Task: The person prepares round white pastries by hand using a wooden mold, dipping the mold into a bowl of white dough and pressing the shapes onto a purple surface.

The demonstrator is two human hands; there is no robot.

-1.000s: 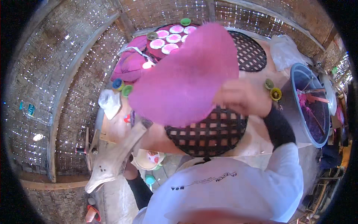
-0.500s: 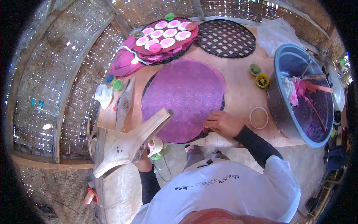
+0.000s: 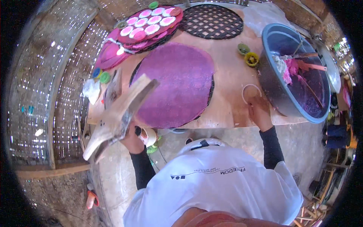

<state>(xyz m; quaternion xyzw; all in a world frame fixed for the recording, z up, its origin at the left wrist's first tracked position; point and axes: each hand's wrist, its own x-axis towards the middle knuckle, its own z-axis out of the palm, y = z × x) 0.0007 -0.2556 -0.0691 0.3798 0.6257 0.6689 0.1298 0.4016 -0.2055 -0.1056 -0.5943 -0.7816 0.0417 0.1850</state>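
At the table's front right, my right hand point(image 3: 259, 112) has its fingers closed at the near edge of a thin white ring point(image 3: 246, 90), which lies on the wood. My left hand point(image 3: 131, 140) is low on the left, partly behind a rough pale wooden piece point(image 3: 113, 119) with forked ends; its fingers are hidden. Beside that hand is a whitish and green item point(image 3: 150, 137) that I cannot make out. A round purple sheet point(image 3: 174, 83) with a wet sheen lies over a dark round base in front of me.
A large blue-grey basin point(image 3: 269, 41) with purple liquid and pink-handled tools stands right. Small green point(image 3: 243, 48) and yellow cups point(image 3: 251, 59) sit nearby. Behind are a black lattice tray point(image 3: 211, 20) and a pink stack topped with several pink-and-white rounds point(image 3: 152, 29).
My right hand has left the purple sheet's lower right edge and moved right to the white ring. The whole view has shifted; the wooden piece now overlaps the sheet's left side.
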